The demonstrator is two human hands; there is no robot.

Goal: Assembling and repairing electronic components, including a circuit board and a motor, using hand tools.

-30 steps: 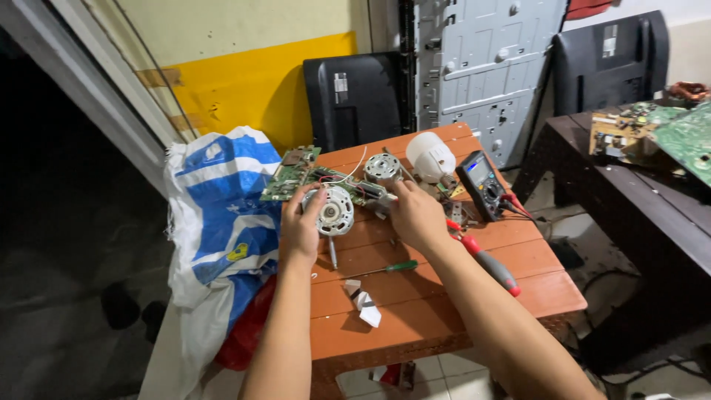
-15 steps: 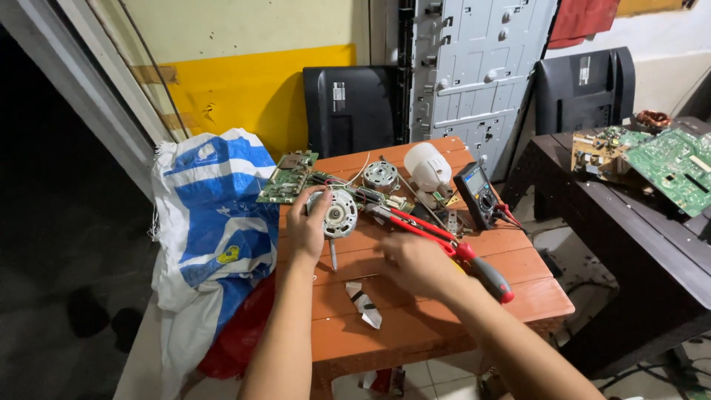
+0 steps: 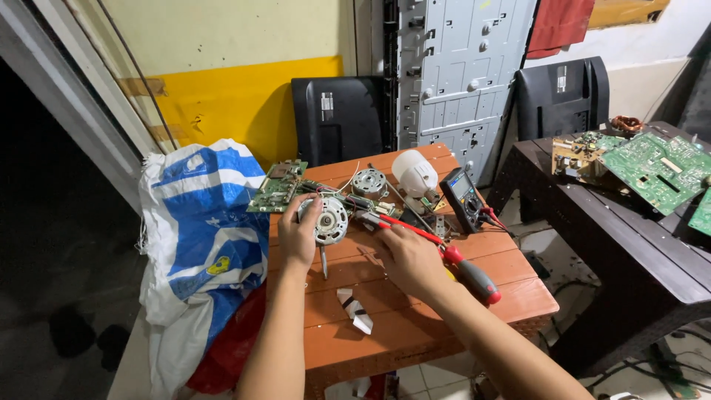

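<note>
Since half a second ago the right hand (image 3: 406, 261) has been sliding nearer along the orange slatted table (image 3: 415, 337), and it is now lying palm-down over the shaft of the red-handled screwdriver (image 3: 463, 268), fingers spread flat rather than curled; whether it is actually pinching the shaft I cannot tell. The left hand (image 3: 298, 235) is staying put, fingers and thumb wrapping partly around the left rim of the small electric motor (image 3: 328, 220), which is sitting on the table's far-left part, just near of a green circuit board (image 3: 277, 185). A second motor (image 3: 369, 182), a white bulb housing (image 3: 415, 176) and a multimeter (image 3: 464, 198) are lying farther right.

Judging by its metal casing and windings, the motor is looking dense and rigid, heavy for its size, with thin wires that seem fragile. Gripping the round outer casing, away from the wires and shaft, is looking like the safest hold.
</note>
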